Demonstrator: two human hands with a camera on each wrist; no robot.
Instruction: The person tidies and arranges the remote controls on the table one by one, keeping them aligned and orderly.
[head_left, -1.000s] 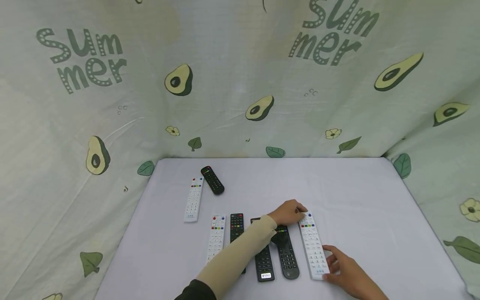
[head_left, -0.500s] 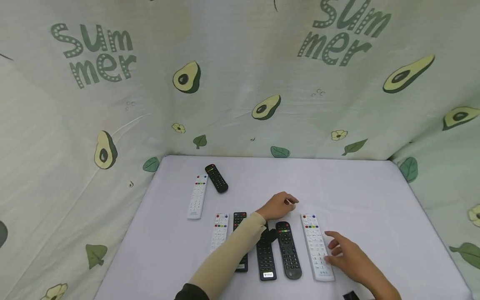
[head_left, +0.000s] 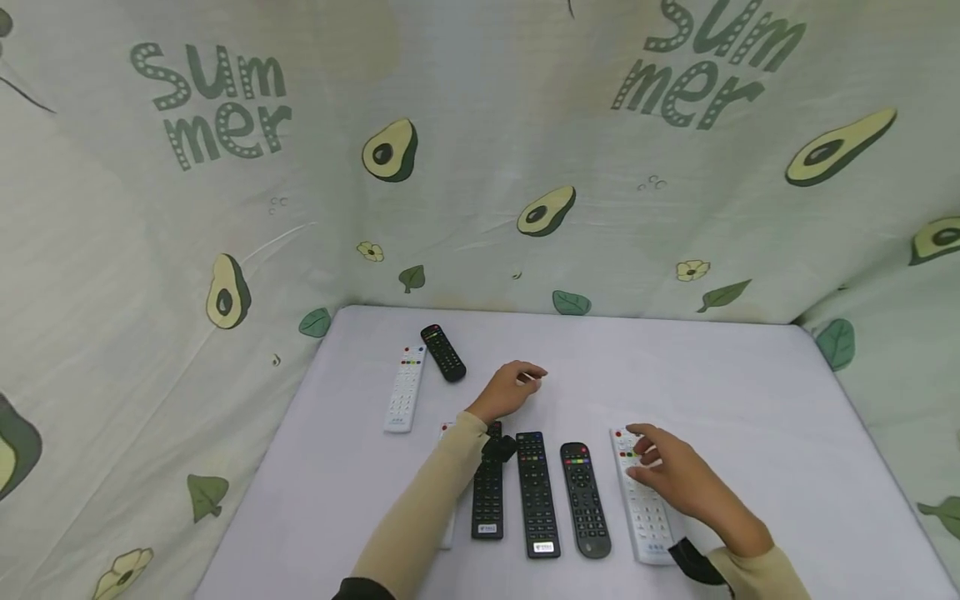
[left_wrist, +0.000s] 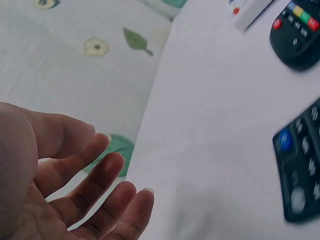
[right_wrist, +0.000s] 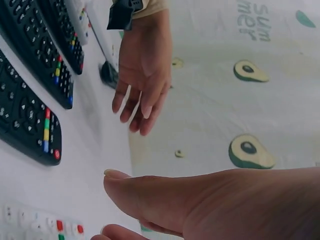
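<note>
In the head view my left hand (head_left: 510,390) hovers behind the row of remotes, fingers loosely bent and nothing in them. The left wrist view shows the same fingers (left_wrist: 75,202) apart from any object. My right hand (head_left: 671,471) is over the rightmost white remote control (head_left: 647,517), covering part of its upper keys; thumb and fingers are spread and grip nothing. To its left lie a black remote with a grey end (head_left: 592,540), a black remote with a white label (head_left: 537,492) and another black one (head_left: 487,500). My left sleeve mostly hides a white remote (head_left: 447,427).
At the back left of the white table (head_left: 712,375) lie a white remote (head_left: 405,390) and a small black remote (head_left: 443,352), close together. A printed avocado curtain (head_left: 465,125) stands behind the table and along its sides.
My left hand has let go of the right white remote's top and moved left above the table. My right hand has moved from that remote's lower edge up over its upper half.
</note>
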